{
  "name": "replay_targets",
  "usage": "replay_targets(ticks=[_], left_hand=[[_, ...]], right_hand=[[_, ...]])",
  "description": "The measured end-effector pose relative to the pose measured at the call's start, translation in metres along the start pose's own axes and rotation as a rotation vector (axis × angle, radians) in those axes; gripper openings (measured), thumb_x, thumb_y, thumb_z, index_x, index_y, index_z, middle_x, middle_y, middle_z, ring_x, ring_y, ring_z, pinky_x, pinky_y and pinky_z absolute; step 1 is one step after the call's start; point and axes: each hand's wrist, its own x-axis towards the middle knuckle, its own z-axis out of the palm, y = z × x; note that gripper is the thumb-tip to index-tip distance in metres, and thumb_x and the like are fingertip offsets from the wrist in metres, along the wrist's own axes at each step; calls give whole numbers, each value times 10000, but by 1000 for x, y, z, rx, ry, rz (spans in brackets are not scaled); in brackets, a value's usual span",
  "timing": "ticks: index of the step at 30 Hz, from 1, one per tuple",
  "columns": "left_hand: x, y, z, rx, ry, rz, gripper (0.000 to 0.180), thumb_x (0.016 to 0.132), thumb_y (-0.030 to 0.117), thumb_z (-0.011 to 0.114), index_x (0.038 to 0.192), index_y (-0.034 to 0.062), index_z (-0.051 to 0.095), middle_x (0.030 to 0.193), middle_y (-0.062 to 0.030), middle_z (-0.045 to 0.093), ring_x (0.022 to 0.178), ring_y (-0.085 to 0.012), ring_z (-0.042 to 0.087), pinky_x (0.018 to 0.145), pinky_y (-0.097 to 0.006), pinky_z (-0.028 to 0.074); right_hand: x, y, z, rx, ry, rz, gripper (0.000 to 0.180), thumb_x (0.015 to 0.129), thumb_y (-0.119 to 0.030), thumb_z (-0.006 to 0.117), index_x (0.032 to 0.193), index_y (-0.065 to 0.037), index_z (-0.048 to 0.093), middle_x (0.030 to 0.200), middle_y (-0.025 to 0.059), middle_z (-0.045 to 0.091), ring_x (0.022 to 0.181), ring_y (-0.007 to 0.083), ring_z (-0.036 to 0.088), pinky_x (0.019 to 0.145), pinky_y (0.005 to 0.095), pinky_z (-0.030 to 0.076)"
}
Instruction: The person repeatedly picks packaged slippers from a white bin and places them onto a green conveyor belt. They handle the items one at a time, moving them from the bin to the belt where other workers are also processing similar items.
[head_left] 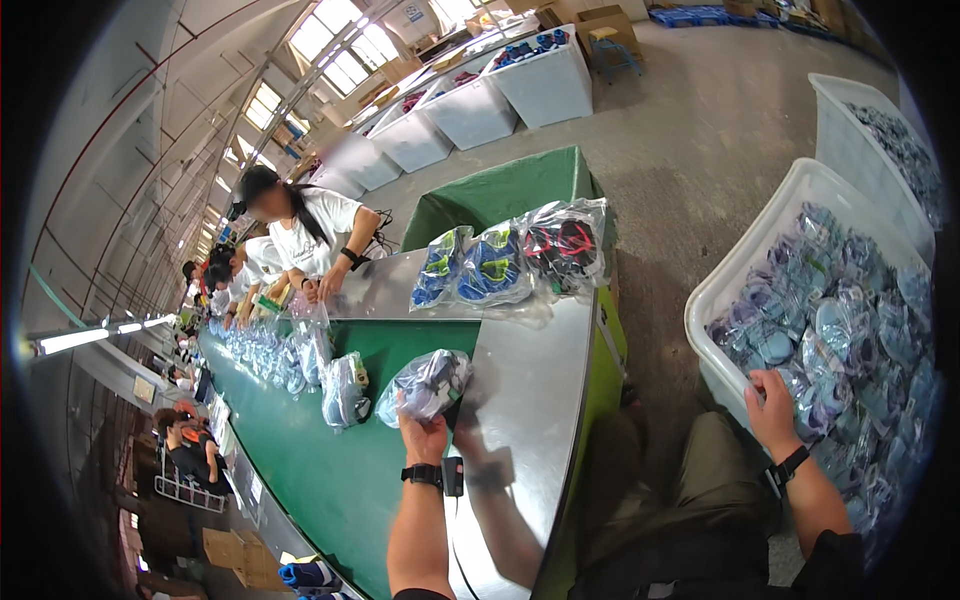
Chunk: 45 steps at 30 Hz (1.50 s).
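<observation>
Fingers of my left hand [424,436] are closing around the lower end of a clear bag with a pair of shoes [428,385] inside, holding it at the edge where the steel tabletop [530,400] meets the green conveyor belt [330,470]. That forearm is reaching straight up from the bottom of the view, a black band sitting on the wrist.

My right hand [772,405] is stretching out to the side, palm down, fingers curling over the bagged shoes piled in the white bin [745,262] beside me; whether they are actually pinching one bag I cannot tell.

That bin is brimming with clear bags of bluish and purple shoes. A second white bin [850,150] behind it is holding more of the same. On the steel top, three bagged pairs [510,262] are lying side by side, two blue and green, one red and black. More bagged shoes [345,390] are sitting on the belt, just beside the bag I am gripping. Farther along, a person in a white shirt [310,225] is leaning over the belt.
</observation>
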Motion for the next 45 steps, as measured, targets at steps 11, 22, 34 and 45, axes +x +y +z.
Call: replay_targets(ticks=[11,22,34,45], left_hand=[[-199,-76,42,-13,-311,-287,737,937,549,654,1497,79,561,1429,-175,656,1271,-378,651,1116,-546,527],[-274,-117,59,88,-310,-638,972,792,385,840,1587,12,425,1434,-222,609,1200,-373,685,1048,-511,579],[-290,-132,70,466,-480,-431,860,797,266,847,1508,-62,491,1365,-205,676,1202,-351,702,1060,-483,570],[-289,-133,63,499,-468,-518,902,797,310,808,1527,-81,449,1385,-238,655,1217,-372,689,1061,-483,567]], right_hand=[[-31,-139,22,667,-518,3,434,978,-166,787,1363,-18,652,1214,133,706,1094,215,722,859,343,604],[-41,-167,15,825,-760,78,855,982,-470,777,1523,100,440,1307,246,678,1155,303,700,965,393,571],[-32,-145,1,692,-820,5,719,991,-443,761,1442,45,487,1224,251,751,989,346,748,882,400,575],[-30,-128,-14,530,-1020,-28,483,1088,-324,576,1394,46,520,1098,219,755,1013,355,750,880,426,559]])
